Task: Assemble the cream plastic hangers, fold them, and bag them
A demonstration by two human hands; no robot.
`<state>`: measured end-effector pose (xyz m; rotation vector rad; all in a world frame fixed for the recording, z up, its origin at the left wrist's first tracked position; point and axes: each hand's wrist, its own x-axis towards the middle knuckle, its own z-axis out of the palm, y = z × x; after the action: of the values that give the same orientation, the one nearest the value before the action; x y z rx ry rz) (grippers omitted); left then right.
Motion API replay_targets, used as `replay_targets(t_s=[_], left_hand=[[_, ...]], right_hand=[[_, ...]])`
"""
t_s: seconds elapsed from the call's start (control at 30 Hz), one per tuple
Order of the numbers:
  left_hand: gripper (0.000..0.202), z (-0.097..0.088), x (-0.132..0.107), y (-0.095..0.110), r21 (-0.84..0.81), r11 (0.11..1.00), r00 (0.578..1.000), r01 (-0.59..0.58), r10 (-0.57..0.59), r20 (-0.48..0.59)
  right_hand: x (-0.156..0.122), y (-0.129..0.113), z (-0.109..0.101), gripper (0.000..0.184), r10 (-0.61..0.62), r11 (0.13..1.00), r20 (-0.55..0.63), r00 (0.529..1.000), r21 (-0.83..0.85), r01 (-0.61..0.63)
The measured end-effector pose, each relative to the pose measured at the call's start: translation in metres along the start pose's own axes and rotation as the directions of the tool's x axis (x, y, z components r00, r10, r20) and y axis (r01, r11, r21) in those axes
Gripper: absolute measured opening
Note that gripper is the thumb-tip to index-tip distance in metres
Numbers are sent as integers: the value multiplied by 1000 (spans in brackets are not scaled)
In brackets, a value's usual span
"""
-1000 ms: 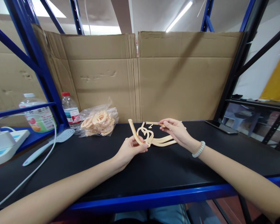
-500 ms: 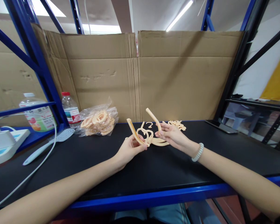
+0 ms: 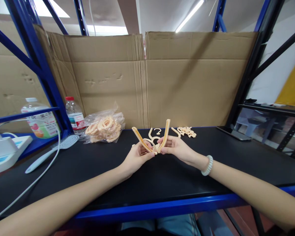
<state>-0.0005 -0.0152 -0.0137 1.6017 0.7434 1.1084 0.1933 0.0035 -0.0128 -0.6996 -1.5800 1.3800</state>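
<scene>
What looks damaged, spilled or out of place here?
The left cardboard panel behind the black table is dented and creased. The pale hairbrush on the left seems an odd neighbour for loose cream parts. No spill shows, and the cream strips in the left hand and right hand show no obvious break.

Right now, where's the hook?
In the head view, the hook lies near the back of the table, beyond the left hand and right hand, seen between the left strip and right strip they hold.
</scene>
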Motion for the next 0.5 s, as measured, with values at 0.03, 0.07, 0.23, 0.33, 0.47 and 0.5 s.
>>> replay_targets(t_s=[0.03, 0.07, 0.23, 0.33, 0.47, 0.5], left_hand=[[31, 0, 0, 0, 8, 1000, 1000, -12, 12, 7], [31, 0, 0, -1, 14, 1000, 1000, -24, 24, 12], [28, 0, 0, -1, 33, 998, 998, -54, 53, 19], [26, 1, -1, 0, 44, 998, 999, -44, 43, 10], [24, 0, -1, -1, 30, 999, 999, -27, 27, 26], [23, 0, -1, -2, 25, 999, 999, -24, 23, 34]], right_hand=[[0, 0, 1, 37, -11, 1000, 2, 1000, -18, 11], [-1, 0, 2, 36, -22, 999, 5, 1000, -32, 22], [-2, -3, 4, 33, -29, 997, 9, 1000, -77, 29], [-3, -5, 6, 31, -52, 993, 16, 999, -110, 53], [-5, -9, 10, 24, -86, 983, 33, 996, -157, 90], [-6, -9, 11, 21, -89, 982, 33, 995, -166, 94]])
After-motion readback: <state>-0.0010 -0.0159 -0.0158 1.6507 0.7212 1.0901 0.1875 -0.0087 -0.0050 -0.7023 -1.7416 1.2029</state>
